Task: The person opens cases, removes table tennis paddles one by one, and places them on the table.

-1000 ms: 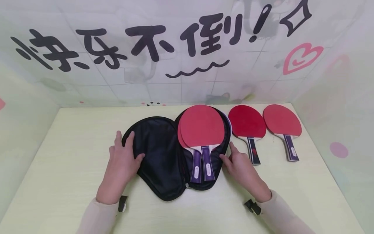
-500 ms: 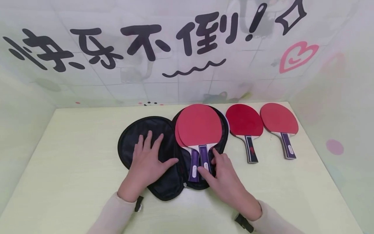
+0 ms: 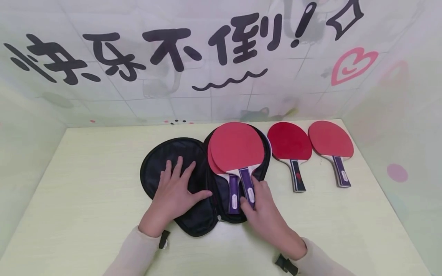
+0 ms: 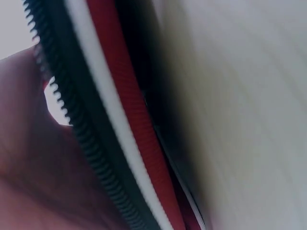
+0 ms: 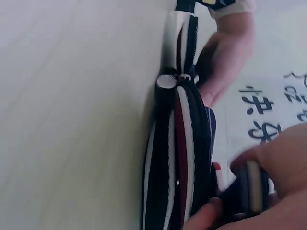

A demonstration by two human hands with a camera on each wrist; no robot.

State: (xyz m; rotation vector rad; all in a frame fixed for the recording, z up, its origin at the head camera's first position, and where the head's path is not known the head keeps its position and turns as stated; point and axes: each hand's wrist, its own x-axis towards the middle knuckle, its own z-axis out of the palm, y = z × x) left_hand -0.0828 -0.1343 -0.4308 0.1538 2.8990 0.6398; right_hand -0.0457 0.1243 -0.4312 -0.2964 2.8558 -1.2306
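Note:
A black zippered paddle case [image 3: 183, 147] lies spread out on the table, its cover to the left. Two table tennis paddles lie overlapped on its right half. My right hand [image 3: 267, 214] grips the purple handle of the upper red paddle [image 3: 238, 147]; the handle's end shows between thumb and fingers in the right wrist view. Beneath it is the lower paddle [image 3: 233, 195], mostly covered. My left hand [image 3: 174, 197] rests on the case's cover with fingers spread. In the left wrist view, the case's zipper edge [image 4: 91, 139] runs close past that hand.
To the right lie a dark red paddle [image 3: 289, 142] with a black handle and a lighter red paddle [image 3: 331, 138] with a purple handle. Behind the pale table [image 3: 89, 172] stands a wall [image 3: 121, 92] with large black lettering; side walls flank it.
My left hand has moved right, from the cover's edge onto its middle. My right hand has gone from the case's right edge to the upper paddle's handle, which has swung slightly right.

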